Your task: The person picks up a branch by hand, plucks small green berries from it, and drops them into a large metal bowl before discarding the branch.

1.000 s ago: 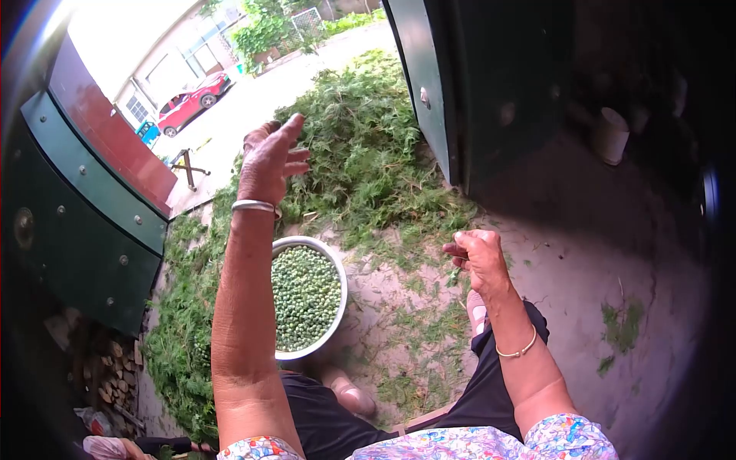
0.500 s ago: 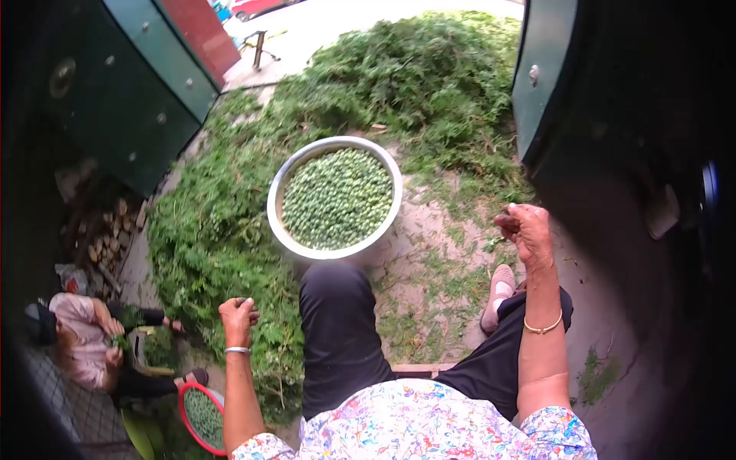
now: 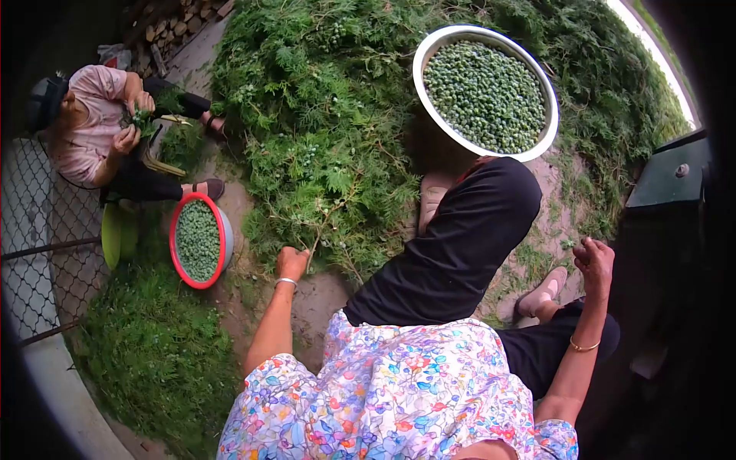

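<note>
Left hand (image 3: 293, 263) is closed round the stem end of a leafy branch (image 3: 326, 222), at the near edge of the big pile of green cuttings (image 3: 322, 115), just left of the person's knee. Right hand (image 3: 594, 259) is raised by the other knee w/ fingers curled in; can't tell if anything small sits inside.

Handling, by the look of it: the branch is light and springy, w/ a thin woody stem and soft feathery foliage that prob. tangles w/ its neighbours. Best hold is low on the bare stem, not the fronds, which would strip or bend.

Surface and room: bare packed-earth ground (image 3: 318, 295), uneven and strewn w/ green bits. A metal basin (image 3: 416, 75) full of small green berries sits beyond the knee, touching the pile. A red basin (image 3: 172, 238) w/ the same berries is at left, near a seated co-worker (image 3: 84, 130). Wire fence (image 3: 38, 230) at far left, dark green door (image 3: 667, 180) at right. Space is tight.
</note>
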`<state>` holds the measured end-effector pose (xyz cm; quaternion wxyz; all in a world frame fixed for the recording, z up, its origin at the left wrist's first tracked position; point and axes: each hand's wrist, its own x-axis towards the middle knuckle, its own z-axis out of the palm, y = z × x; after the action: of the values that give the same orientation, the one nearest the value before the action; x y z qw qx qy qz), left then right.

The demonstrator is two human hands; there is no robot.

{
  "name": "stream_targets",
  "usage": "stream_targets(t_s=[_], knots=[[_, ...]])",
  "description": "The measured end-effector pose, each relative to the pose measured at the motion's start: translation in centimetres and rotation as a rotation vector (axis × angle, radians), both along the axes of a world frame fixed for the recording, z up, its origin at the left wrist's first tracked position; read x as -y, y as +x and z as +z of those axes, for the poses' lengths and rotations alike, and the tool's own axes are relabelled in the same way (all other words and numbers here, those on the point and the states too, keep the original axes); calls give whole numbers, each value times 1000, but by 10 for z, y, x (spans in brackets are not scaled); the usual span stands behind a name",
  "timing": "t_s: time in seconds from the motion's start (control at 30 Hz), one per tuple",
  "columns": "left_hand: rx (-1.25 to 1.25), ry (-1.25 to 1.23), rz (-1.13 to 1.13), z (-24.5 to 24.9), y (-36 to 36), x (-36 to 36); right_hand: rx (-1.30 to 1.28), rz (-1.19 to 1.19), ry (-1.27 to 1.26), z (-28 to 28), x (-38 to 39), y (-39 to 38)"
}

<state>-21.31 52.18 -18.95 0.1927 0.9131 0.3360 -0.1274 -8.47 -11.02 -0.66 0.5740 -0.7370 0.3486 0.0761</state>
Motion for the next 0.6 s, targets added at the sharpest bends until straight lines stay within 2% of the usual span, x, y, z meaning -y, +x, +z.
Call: stream_targets(t_s=[0.03,0.1,0.13,0.2,0.27,0.33,0.4,0.6], knots=[[-5,-9,6,-5,1,10,-15,8,-19,2,-8,1],[6,-753,818,7,18,38,-25,38,-41,4,-17,4],[4,-763,814,4,20,37,-30,59,-54,6,-22,4],[97,-985,827,3,20,37,-20,48,-69,12,-31,2],[42,-995,858,12,29,34,13,99,-36,11,-33,-1],[110,-973,776,34,38,29,11,111,-43,7,-32,-4],[207,-951,762,68,49,22,1,116,-35,7,-34,-7],[423,-838,489,183,73,1,17,99,-4,1,-38,-13]])
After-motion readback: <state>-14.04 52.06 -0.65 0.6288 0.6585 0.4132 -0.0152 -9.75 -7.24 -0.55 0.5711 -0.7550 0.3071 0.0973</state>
